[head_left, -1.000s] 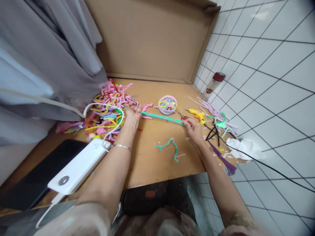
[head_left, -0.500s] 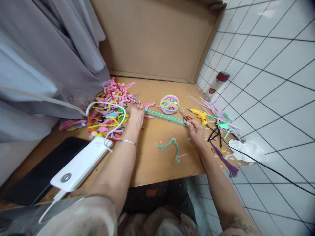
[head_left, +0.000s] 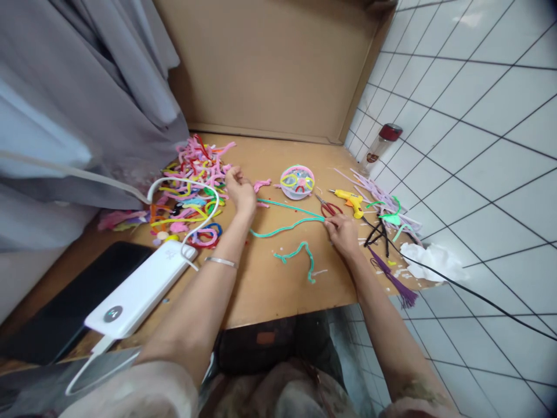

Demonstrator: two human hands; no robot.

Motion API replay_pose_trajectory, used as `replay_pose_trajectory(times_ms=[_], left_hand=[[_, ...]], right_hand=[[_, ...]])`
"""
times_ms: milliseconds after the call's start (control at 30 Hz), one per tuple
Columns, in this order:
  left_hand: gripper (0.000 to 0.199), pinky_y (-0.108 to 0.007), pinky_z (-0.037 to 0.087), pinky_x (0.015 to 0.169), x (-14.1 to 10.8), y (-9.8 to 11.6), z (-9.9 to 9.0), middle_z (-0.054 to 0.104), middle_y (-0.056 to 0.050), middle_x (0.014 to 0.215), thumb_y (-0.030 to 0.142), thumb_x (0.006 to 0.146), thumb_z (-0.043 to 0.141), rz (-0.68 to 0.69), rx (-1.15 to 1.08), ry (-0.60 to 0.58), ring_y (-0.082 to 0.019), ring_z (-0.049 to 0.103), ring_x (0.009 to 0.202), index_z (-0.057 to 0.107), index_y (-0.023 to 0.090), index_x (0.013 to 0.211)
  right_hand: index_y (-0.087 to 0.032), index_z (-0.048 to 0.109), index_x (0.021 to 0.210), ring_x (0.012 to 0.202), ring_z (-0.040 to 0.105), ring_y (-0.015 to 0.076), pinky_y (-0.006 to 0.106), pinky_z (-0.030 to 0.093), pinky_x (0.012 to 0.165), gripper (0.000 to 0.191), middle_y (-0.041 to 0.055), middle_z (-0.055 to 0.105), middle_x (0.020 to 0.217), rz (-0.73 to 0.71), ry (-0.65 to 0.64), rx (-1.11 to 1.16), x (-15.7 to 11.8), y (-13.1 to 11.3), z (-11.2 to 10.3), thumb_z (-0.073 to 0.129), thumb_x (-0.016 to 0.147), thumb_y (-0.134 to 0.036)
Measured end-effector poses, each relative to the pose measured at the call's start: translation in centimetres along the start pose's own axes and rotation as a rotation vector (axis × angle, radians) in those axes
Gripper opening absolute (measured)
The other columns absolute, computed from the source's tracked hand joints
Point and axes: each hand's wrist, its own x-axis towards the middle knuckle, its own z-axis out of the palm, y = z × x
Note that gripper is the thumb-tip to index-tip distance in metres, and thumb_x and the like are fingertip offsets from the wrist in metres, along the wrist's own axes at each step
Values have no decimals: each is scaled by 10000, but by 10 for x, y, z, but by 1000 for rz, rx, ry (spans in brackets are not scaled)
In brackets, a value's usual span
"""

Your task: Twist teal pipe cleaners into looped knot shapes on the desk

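My right hand (head_left: 342, 232) pinches a pair of teal pipe cleaners (head_left: 290, 205) near their right ends, over the table. From there the strands spread apart leftward, one nearly straight and one sagging, and run behind my left wrist. My left hand (head_left: 240, 188) is raised beside the pipe cleaner pile, fingers loosely bent and nothing visible in them; its fingertips sit away from the teal strands. A short bent teal piece (head_left: 300, 249) lies on the table in front. Just beyond my right hand are red-handled scissors (head_left: 331, 208).
Colourful pipe cleaners (head_left: 202, 168) are heaped at left, near a white power bank (head_left: 141, 290) and a black slab (head_left: 73, 296). A decorated round container (head_left: 297, 183) stands mid-table. At right are a yellow glue gun (head_left: 350, 200) with cord, a purple tassel (head_left: 394, 278) and crumpled tissue (head_left: 433, 261).
My left hand has let go of the teal strands and lifted slightly left and up. The strands, taut and close together before, now hang slack and apart. My right hand still holds them.
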Motion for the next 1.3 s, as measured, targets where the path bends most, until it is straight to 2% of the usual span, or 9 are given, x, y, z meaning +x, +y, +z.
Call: replay_pose_trajectory(times_ms=[67,133,267,367,600,767,833,1000,1300], left_hand=[[229,-218,471,770,-17,6,2,617,-17,890,23,693,592,227,176,6,-149,601,880,591,205,833],[151,-262,470,828,-41,9,6,649,-44,869,66,713,621,292,345,-220,-187,603,901,643,189,797],[72,-288,450,740,-84,2,11,657,-36,689,198,764,659,150,755,-877,-200,588,727,672,194,693],[200,-288,408,676,-93,-1,10,635,-33,616,197,820,580,47,980,-1106,-188,564,634,671,195,641],[209,-289,391,703,-44,18,7,578,-61,610,209,781,678,344,1155,-745,-239,582,719,632,210,578],[191,-263,397,709,-14,19,-10,462,-8,481,130,675,749,219,932,-501,-229,575,694,631,205,545],[154,-269,405,702,-8,20,-18,532,-32,535,180,729,703,234,1053,-425,-237,600,728,653,195,584],[299,-332,447,773,-3,26,-22,740,-153,932,255,888,486,226,1578,-448,-284,658,907,763,150,927],[281,-319,453,742,0,27,-23,747,-142,949,287,905,523,167,1616,-361,-263,660,872,765,157,967]], right_hand=[[-194,756,841,853,647,261,397,475,799,244,113,737,875,17,36,5,-1,-1,2,533,861,-291],[-202,753,831,813,643,249,378,483,763,238,102,743,864,41,71,40,-1,-3,3,542,844,-311],[-188,743,837,716,616,232,357,480,697,277,88,725,790,115,106,136,-2,-6,0,523,841,-357],[-180,719,821,720,607,232,361,475,712,276,89,707,775,127,171,176,-2,-7,-5,490,836,-334],[-211,610,730,734,579,241,374,444,733,190,74,647,733,255,416,163,-2,-9,-19,456,819,-278],[-228,552,699,740,554,238,368,428,743,141,55,608,713,204,362,152,-2,-3,-21,476,804,-281],[-230,537,702,709,530,229,358,414,717,131,40,582,684,234,337,141,-2,1,-22,469,802,-281],[-218,540,696,726,520,220,348,394,722,107,34,578,684,219,211,68,-3,4,-25,492,785,-253],[-206,583,690,756,559,231,362,374,739,151,56,636,727,186,182,16,-3,-9,-24,485,794,-253]])
